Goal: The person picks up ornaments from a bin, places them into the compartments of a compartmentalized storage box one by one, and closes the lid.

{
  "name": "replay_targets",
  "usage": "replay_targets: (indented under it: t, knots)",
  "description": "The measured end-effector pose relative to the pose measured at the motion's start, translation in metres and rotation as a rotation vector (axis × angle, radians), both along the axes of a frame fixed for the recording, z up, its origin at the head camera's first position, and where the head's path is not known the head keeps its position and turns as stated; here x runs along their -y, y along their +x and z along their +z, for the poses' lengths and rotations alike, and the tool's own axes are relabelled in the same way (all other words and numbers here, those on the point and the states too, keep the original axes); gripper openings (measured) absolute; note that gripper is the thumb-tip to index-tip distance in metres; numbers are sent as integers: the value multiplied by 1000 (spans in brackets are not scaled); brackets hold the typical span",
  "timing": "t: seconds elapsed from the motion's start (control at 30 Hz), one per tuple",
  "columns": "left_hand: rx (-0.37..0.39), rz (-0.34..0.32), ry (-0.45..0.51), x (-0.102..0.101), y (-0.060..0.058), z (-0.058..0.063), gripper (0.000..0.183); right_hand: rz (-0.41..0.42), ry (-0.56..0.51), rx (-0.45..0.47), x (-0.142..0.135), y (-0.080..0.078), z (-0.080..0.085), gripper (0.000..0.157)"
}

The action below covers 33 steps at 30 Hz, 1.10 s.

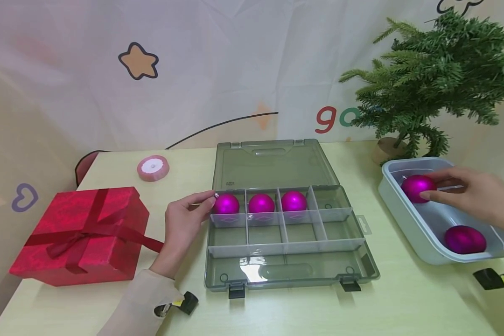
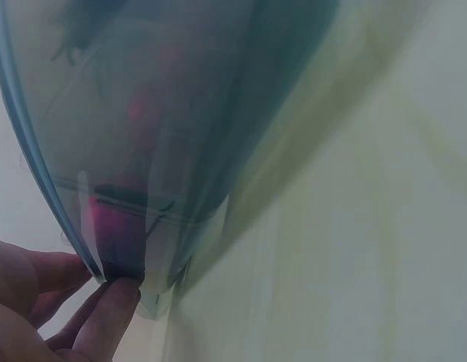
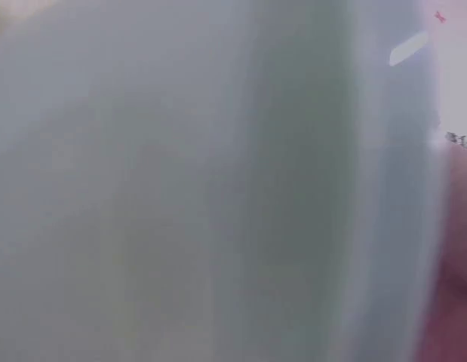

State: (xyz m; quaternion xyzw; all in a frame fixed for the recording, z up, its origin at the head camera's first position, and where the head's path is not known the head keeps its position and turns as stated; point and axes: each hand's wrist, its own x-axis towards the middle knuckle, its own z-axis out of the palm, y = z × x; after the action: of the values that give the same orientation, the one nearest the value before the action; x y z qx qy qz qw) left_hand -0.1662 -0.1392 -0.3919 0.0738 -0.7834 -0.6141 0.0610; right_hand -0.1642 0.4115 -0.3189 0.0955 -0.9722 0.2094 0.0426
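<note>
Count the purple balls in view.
5. Box, back row, from the left: first ball, second ball, third ball. Fourth ball: held by the right hand at the tub. Fifth ball: lying in the tub. The hand may hide more.

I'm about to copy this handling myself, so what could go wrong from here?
The right hand holds a shiny ball over the tub; it could slip and strike the second ball lying there. Lifting it, the hand might bump the tub. The left hand is at the leftmost ball in the box and may tug it out of place.
</note>
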Motion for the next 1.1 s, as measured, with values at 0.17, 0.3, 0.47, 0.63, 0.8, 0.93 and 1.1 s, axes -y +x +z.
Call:
replay_targets:
  t: [0.17, 0.3, 0.47, 0.63, 0.8, 0.93, 1.1]
  knots:
    - [2, 3, 2, 0, 0, 0, 25, -18, -58, -17, 3, 3, 8, 49]
    - [3, 2, 4, 0, 0, 1, 25, -35, -91, -27, 9, 5, 15, 49]
    - [-3, 2, 3, 1, 0, 1, 25, -53, -132, -40, 18, 6, 24, 49]
    - [-8, 1, -4, 1, 0, 0, 24, -41, -167, -78, 29, 10, 31, 48]
    - [-6, 8, -16, 1, 0, 1, 24, 5, -197, -105, 41, 13, 37, 47]
    - [-3, 5, -18, 1, 0, 1, 24, 34, -170, -100, 54, 14, 41, 49]
    - [-4, 0, -16, 0, 0, 0, 24, 51, -111, -78, 71, 13, 43, 51]
